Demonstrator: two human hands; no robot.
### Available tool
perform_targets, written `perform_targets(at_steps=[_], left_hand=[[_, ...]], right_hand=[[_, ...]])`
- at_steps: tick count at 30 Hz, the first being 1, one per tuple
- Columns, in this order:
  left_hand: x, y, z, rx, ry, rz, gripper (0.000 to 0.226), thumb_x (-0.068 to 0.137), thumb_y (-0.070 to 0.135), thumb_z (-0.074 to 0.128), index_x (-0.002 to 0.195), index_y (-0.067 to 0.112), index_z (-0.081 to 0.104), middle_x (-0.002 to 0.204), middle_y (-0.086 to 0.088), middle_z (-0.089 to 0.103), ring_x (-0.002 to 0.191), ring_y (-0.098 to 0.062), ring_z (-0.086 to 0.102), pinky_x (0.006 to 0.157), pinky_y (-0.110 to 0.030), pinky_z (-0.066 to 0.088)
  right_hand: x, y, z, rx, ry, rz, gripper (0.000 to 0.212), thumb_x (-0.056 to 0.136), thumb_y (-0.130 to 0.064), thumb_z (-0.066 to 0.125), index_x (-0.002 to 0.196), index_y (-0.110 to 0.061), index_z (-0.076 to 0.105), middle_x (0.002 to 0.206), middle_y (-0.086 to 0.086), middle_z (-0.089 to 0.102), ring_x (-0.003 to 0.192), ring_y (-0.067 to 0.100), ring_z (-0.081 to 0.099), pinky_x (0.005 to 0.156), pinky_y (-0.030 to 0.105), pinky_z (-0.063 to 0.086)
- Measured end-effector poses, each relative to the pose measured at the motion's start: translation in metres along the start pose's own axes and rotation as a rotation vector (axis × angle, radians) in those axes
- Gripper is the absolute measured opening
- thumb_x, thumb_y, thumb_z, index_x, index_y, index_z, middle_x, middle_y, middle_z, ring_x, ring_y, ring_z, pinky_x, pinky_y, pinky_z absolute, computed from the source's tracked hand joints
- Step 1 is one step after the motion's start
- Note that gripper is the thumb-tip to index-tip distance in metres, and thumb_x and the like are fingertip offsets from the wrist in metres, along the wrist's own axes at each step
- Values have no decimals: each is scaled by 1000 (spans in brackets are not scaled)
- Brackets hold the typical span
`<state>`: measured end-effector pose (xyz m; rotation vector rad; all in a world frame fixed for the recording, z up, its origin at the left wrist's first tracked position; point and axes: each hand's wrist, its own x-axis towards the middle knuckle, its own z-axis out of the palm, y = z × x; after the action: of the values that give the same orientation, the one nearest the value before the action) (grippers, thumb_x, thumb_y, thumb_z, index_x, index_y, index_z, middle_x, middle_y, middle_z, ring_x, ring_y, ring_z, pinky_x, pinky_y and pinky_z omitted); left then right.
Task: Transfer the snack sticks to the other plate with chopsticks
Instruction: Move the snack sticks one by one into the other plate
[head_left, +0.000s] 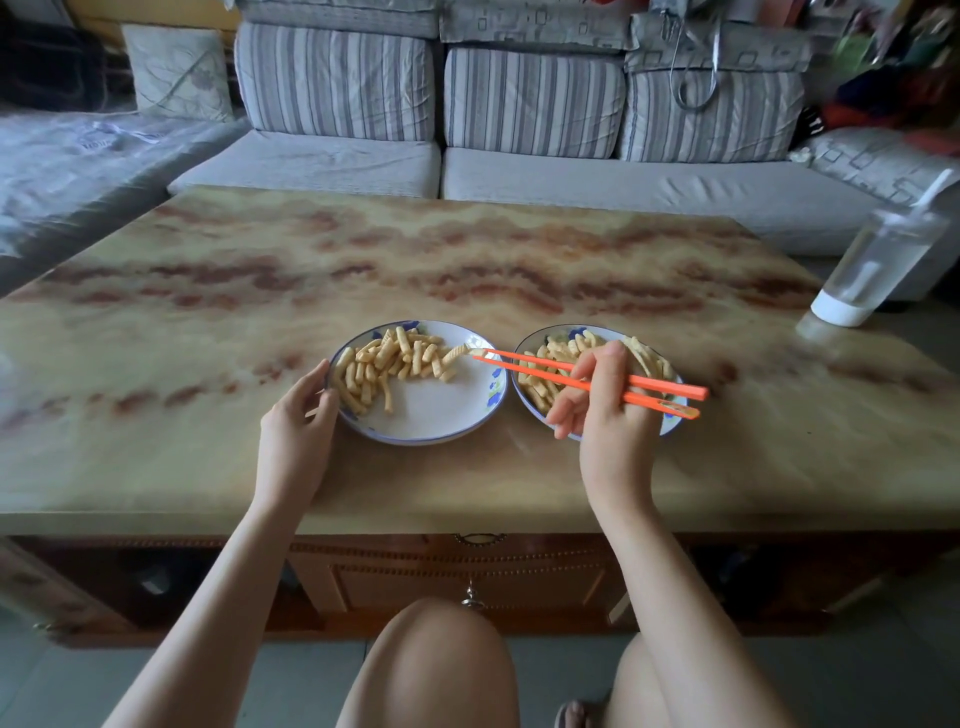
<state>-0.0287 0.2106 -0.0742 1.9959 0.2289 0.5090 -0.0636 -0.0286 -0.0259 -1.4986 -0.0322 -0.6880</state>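
Observation:
Two white plates with blue rims sit side by side near the table's front edge. The left plate (431, 415) holds a pile of yellow snack sticks (387, 364) on its left half. The right plate (530, 345) holds more snack sticks (558, 348), partly hidden behind my right hand (605, 410). That hand grips orange chopsticks (545, 366), whose tips reach over the left plate's right side and pinch one snack stick (456, 355). My left hand (298, 421) rests against the left plate's left rim with its fingers touching the edge.
A clear water bottle (878, 265) with a white base and a straw stands at the table's right edge. The marbled tabletop (415, 260) stretches back to a grey striped sofa (519, 171). My knees are below the table's front edge.

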Motion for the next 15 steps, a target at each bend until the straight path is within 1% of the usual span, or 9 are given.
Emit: perform_targets(at_steps=[3,5,6,7,8,10,12,13,15], left_hand=[[1,0,0,2,2,-3,39,94,13,50,133,16,55,126,1,60,103,3,47,72,5,28],[1,0,0,1,2,-3,39,94,13,50,133,15,55,126,1,60,104,2,47,70,9,27],[1,0,0,1,2,-3,39,94,12,50,133,15,55,125,1,60,104,2,47,69,10,27],[0,0,0,3,2,-3,39,94,12,50,133,15,55,124,1,60,103,2,47,69,10,27],[0,0,0,5,3,-1,39,94,12,50,133,15,55,123,1,61,103,2,47,69,8,28],[0,1,0,8,1,-2,39,95,13,50,133,15,55,124,0,61,102,3,47,76,0,30],[-1,2,0,9,-3,-4,39,95,14,50,134,16,55,126,1,60,103,3,47,83,-8,31],[-2,2,0,7,-3,-4,39,95,14,50,134,16,55,126,0,60,103,3,47,84,-10,32],[-1,2,-1,3,-3,-3,39,95,14,50,134,16,55,126,0,61,103,3,47,85,-11,32]], right_hand=[[0,-5,-7,14,35,-6,41,100,-35,33,70,-11,48,51,24,50,39,20,50,38,24,38],[0,-8,-12,24,61,-1,42,104,-27,31,68,-12,46,46,6,51,38,17,49,38,24,36],[-1,-9,-15,24,71,5,42,105,-24,30,68,-14,46,44,0,50,39,18,49,39,25,36],[-1,-11,-17,26,81,7,42,105,-23,29,68,-14,45,43,-1,50,39,19,48,40,25,37],[-2,-13,-19,31,96,2,42,105,-23,29,68,-14,46,43,1,50,39,20,48,40,25,37],[-1,-15,-23,36,146,-26,40,105,-22,30,69,-13,46,46,12,48,38,19,47,39,23,37],[1,-16,-29,26,210,-51,39,105,-21,30,70,-14,45,45,10,47,37,19,47,39,22,37],[3,-15,-32,22,244,-59,38,105,-21,31,70,-14,44,44,7,47,36,19,46,39,21,37],[5,-15,-38,17,305,-74,36,104,-23,32,70,-15,44,46,9,46,36,19,47,38,22,36]])
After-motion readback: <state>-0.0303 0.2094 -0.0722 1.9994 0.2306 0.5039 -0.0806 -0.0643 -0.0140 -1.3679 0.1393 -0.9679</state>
